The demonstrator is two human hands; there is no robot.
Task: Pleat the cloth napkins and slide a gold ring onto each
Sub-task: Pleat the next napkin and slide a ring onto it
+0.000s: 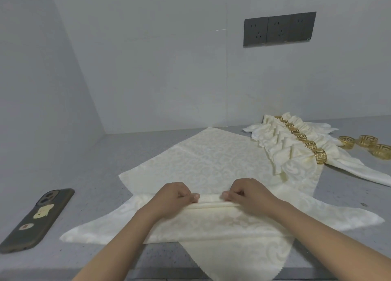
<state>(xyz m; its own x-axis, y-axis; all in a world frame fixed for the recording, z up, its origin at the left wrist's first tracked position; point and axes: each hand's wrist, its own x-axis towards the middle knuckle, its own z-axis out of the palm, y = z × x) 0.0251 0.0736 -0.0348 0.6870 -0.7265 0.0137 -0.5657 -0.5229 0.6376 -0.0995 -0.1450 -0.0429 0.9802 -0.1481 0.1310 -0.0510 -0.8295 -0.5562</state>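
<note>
Where the grey speckled counter [101,160] meets two pale walls, we list the following. Phone [36,220]: dark case with a cream sticker, lying camera-up at far left, well apart from the cloth. Socket panel [279,28]: dark, three units, on the back wall. Finished napkins [296,145]: a row of cream pleated pieces at right rear, each cinched by a gold band with a cut-out key pattern; the nearest one overlaps the right corner of the working napkin. Loose rings [367,144]: three, gold, same pattern, on the counter just beyond that row, near the right edge.

Working napkin [211,160]: cream damask with a scrolling woven pattern and pinked edges, spread diagonally at centre, its near corner hanging over the counter's front edge. Folds are gathered across its middle into a narrow ridge.

Our left hand [175,195] and right hand [246,193] sit side by side on that ridge, fingers curled, each pinching the folded cloth between thumb and fingers. Our forearms cover part of the near half of the napkin.
</note>
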